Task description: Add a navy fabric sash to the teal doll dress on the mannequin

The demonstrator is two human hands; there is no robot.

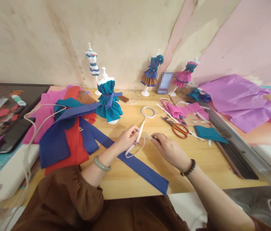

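Note:
My left hand [131, 136] pinches a narrow white tape [139, 131]. The tape runs back to its roll [148, 112], which lies flat on the table, and a loose loop curls below my fingers. My right hand [165, 146] is just right of that loop, its fingers closed around a small thing with a pale tip and a dark part, too blurred to name. Under my left wrist stretches a long blue fabric strip [147, 173]. Behind my left hand stands a miniature dress form in a teal dress [108, 107] with a blue sash.
Orange-handled scissors [180, 130] lie beyond my right hand, near pink scraps [178, 109] and a folded teal piece [211, 134]. Several dressed mini forms, one in a blue and brown dress [151, 72], stand by the wall. Red fabric [74, 146] and a white cable [33, 128] are at left.

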